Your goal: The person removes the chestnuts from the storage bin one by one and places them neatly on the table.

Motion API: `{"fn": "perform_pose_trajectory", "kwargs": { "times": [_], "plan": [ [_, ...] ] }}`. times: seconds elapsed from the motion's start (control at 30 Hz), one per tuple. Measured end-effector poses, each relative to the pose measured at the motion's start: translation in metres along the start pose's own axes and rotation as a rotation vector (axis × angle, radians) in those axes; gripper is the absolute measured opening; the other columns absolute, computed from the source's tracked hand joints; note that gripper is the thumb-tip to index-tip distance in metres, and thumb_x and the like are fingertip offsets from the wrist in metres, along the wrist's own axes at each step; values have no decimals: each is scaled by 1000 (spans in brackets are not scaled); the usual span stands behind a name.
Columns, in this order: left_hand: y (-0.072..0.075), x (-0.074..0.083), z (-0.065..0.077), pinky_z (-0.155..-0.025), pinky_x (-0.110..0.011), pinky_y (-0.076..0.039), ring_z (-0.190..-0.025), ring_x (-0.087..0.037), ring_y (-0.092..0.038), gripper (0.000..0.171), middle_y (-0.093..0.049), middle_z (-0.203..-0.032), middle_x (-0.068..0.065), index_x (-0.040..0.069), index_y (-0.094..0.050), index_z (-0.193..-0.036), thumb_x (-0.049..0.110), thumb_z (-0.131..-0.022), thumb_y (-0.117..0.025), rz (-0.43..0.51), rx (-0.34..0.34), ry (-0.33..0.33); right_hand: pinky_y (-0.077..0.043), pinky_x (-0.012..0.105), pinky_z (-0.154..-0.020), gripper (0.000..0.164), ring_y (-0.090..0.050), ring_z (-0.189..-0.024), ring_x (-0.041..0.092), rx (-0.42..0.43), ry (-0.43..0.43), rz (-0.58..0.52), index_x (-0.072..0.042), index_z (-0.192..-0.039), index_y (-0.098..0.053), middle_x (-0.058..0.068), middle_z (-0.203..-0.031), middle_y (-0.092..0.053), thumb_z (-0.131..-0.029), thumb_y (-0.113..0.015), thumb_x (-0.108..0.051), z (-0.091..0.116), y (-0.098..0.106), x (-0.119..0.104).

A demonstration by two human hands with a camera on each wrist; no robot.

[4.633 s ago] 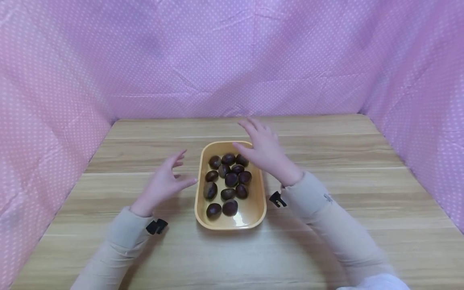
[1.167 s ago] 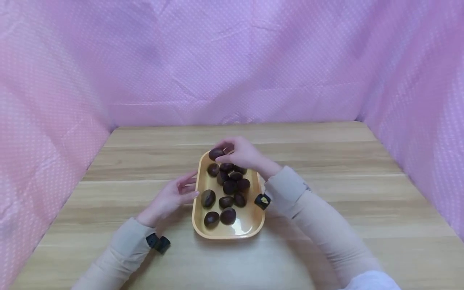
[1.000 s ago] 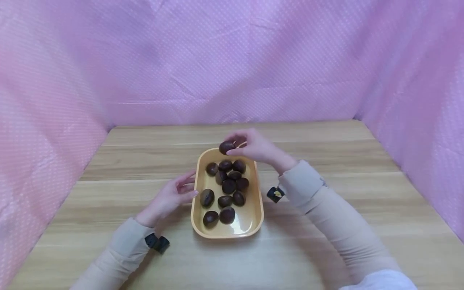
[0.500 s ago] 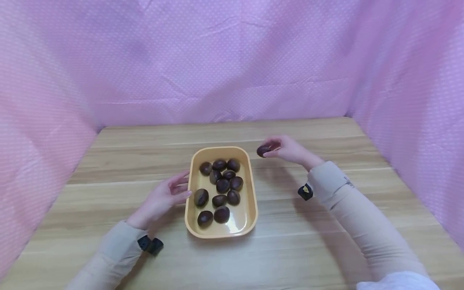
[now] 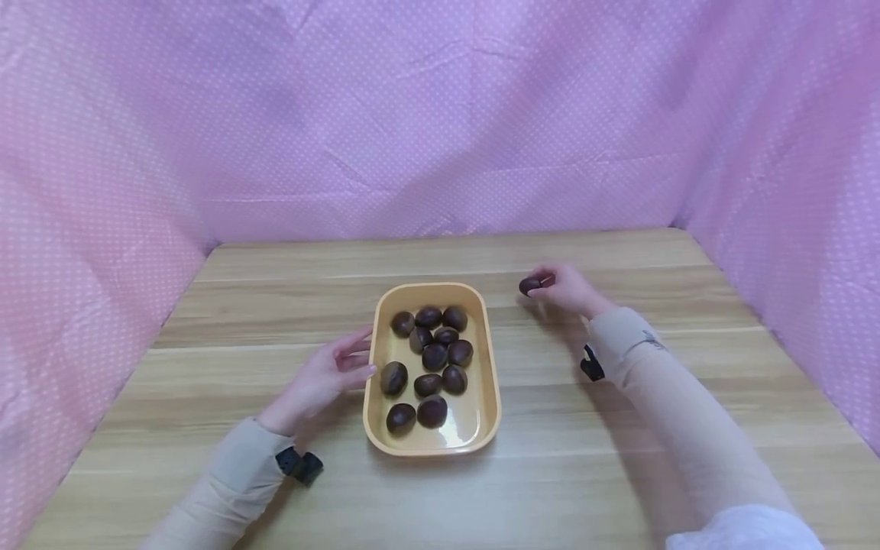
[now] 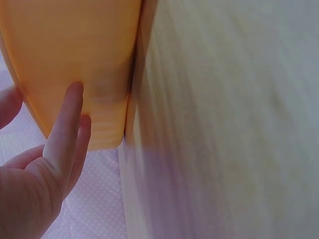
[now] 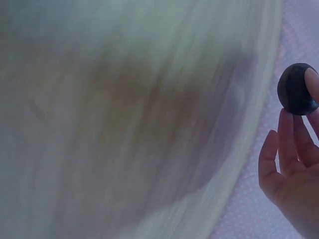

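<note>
In the head view my right hand [image 5: 567, 292] pinches a dark brown chestnut [image 5: 528, 286] between thumb and fingers, low over the table to the right of the tray. The right wrist view also has this chestnut [image 7: 293, 90], gripped by the fingertips. A yellow-orange rectangular tray [image 5: 440, 293] holds several more chestnuts [image 5: 434, 357], lying loosely with a gap at its front right. Against the tray's left side rests my left hand [image 5: 321, 382]. The left wrist view has its fingers [image 6: 65, 124] stretched along the tray's outer wall [image 6: 75, 40], the thumb near the rim.
A light wood-grain table [image 5: 261, 305] carries the tray near its middle. Pink dotted cloth [image 5: 440, 114] hangs behind the table and on both sides. Black clips [image 5: 299, 464] are worn on both wrists.
Both hands hovered without holding anything at first. The right hand has lifted a chestnut out of the tray's left side and carried it right, then lower. The left hand has come against the tray.
</note>
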State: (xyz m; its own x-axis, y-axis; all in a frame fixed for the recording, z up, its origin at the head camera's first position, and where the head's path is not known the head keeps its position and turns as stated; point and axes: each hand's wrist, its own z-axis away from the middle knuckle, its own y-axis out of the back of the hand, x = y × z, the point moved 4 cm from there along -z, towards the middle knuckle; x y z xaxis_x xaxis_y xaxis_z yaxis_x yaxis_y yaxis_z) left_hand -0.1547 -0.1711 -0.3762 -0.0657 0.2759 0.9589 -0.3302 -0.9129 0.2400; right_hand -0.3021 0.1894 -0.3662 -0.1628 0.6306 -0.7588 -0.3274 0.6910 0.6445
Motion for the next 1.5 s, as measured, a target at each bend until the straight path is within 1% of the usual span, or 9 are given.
{"fn": "perform_pose_trajectory", "kwargs": {
  "times": [0.3,0.43,0.67,0.9,1.07,1.2,1.3,1.4,1.5],
  "plan": [
    [0,-1,1,-93,-30,-51,-124,-41,-48,71,-42,-139,-30,1,-26,-148,3,-88,-63,-3,13,0,-46,49,-97,32,-58,-106,41,-11,30,84,10,-115,-57,29,-115,-60,-86,-64,-3,-9,-6,8],
    [0,-1,1,-93,-32,-51,-124,-42,-48,71,-40,-140,-30,1,-25,-148,2,-88,-62,20,3,-9,-46,49,-97,32,-57,-108,40,-14,41,103,11,-114,-58,29,-115,-60,-86,-64,-2,-10,-9,11],
    [-1,-3,2,-91,-32,-53,-126,-44,-45,71,-38,-141,-31,0,-25,-148,-1,-87,-62,56,-4,-6,-46,48,-98,33,-56,-111,40,-25,15,91,10,-116,-57,28,-118,-59,-87,-64,-4,-9,-12,13],
    [-1,-2,1,-91,-34,-53,-127,-44,-44,71,-38,-141,-31,0,-24,-148,-2,-87,-61,58,1,4,-49,46,-93,31,-57,-107,41,-34,38,71,11,-114,-56,29,-114,-60,-87,-63,-3,-10,-12,12],
    [-1,-1,0,-90,-33,-53,-127,-43,-44,71,-38,-141,-30,0,-24,-148,-1,-88,-61,65,5,9,-48,46,-95,33,-56,-109,39,-47,3,71,9,-117,-57,28,-117,-60,-88,-63,-6,-9,-9,9],
    [-1,0,-2,-89,-33,-54,-127,-44,-43,71,-36,-143,-30,0,-23,-148,-1,-88,-61,94,2,16,-49,43,-94,35,-58,-108,36,-56,-16,67,7,-118,-58,26,-116,-61,-87,-65,-8,-9,-8,8],
    [-1,1,-2,-88,-32,-55,-127,-44,-43,71,-36,-143,-31,-1,-22,-148,-1,-88,-60,97,2,13,-50,35,-88,33,-62,-100,31,-69,30,40,6,-112,-62,23,-108,-66,-84,-70,-11,-7,-8,6],
    [-1,2,-1,-88,-33,-55,-128,-44,-42,71,-35,-142,-32,-1,-21,-148,-1,-89,-59,98,3,15,-51,25,-78,31,-65,-87,20,-90,123,6,1,-102,-66,15,-94,-70,-80,-75,-19,-8,-9,10],
    [-2,2,-1,-88,-33,-55,-128,-45,-41,70,-34,-143,-32,-1,-21,-148,-2,-89,-59,102,3,22,-49,22,-72,30,-63,-81,15,-96,141,16,0,-99,-66,11,-89,-70,-78,-76,-20,-8,-10,9]
  ]
}}
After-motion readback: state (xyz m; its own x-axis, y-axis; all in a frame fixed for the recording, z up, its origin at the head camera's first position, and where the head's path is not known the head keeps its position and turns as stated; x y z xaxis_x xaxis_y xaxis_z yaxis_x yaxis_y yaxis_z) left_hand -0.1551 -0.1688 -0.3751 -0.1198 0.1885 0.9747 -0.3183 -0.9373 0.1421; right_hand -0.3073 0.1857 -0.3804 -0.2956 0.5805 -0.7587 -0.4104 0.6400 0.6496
